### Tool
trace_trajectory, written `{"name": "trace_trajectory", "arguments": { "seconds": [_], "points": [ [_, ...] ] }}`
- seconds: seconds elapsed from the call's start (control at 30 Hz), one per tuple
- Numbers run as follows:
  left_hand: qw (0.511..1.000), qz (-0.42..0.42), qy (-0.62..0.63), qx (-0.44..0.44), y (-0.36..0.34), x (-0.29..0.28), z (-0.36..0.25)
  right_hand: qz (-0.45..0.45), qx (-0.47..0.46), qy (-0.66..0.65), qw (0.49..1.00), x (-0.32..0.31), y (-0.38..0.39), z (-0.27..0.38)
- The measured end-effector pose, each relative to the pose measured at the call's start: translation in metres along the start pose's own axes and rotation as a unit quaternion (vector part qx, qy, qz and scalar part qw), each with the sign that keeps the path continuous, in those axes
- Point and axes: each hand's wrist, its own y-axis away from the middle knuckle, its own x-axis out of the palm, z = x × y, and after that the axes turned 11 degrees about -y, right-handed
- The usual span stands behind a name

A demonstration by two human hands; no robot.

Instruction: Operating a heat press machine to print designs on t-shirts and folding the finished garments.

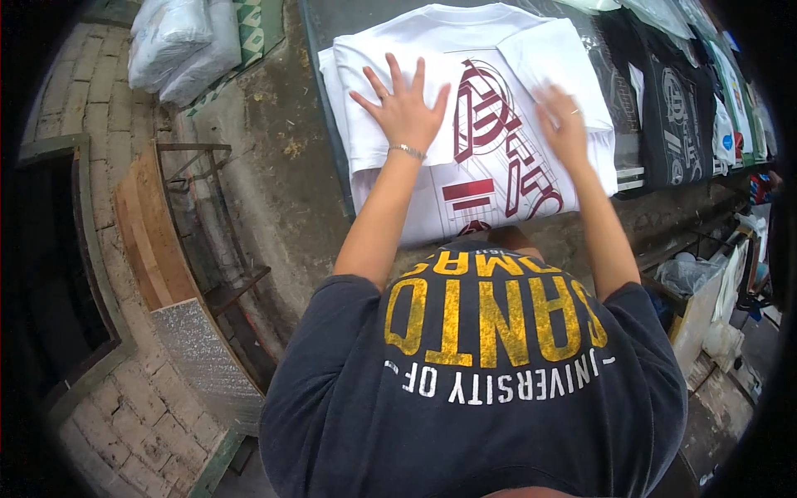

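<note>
A white T-shirt (440, 195) with a dark red printed design lies on the table in front of me, its sleeves folded in over the body. My left hand (404, 108) rests on the left folded sleeve, fingers spread wide. On the other side, my right hand (561, 124) is over the right folded sleeve, close to the print. Its fingers are stretched out and slightly blurred, and nothing shows in its grasp. More white fabric edges peek out under the shirt's left side.
Dark printed shirts (677, 116) lie at the right, with other garments beyond them. White plastic-wrapped bundles (178, 41) sit at the far left. A wooden board (145, 228) on a metal frame stands left of me. A cluttered shelf (697, 307) is at the right.
</note>
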Motion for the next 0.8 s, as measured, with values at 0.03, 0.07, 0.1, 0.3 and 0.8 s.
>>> {"name": "trace_trajectory", "arguments": {
  "seconds": [0.03, 0.07, 0.1, 0.3, 0.8],
  "points": [
    [1.000, 0.010, -0.007, 0.024, 0.009, 0.004, -0.001, -0.015, 0.071, 0.058, 0.996, -0.006, -0.008, -0.022],
    [1.000, 0.011, -0.004, 0.020, 0.015, 0.009, 0.001, -0.012, 0.068, 0.061, 0.996, 0.000, -0.011, -0.028],
    [0.999, 0.035, -0.027, 0.029, 0.021, 0.014, 0.006, 0.050, 0.101, 0.176, 0.978, 0.009, -0.010, -0.031],
    [0.994, 0.042, -0.096, -0.014, 0.022, 0.022, 0.002, 0.073, 0.123, 0.284, 0.948, 0.037, -0.004, -0.042],
    [0.894, -0.051, 0.288, -0.340, 0.240, -0.037, 0.082, -0.302, 0.475, -0.332, 0.757, -0.030, 0.254, -0.140]
  ]
}}
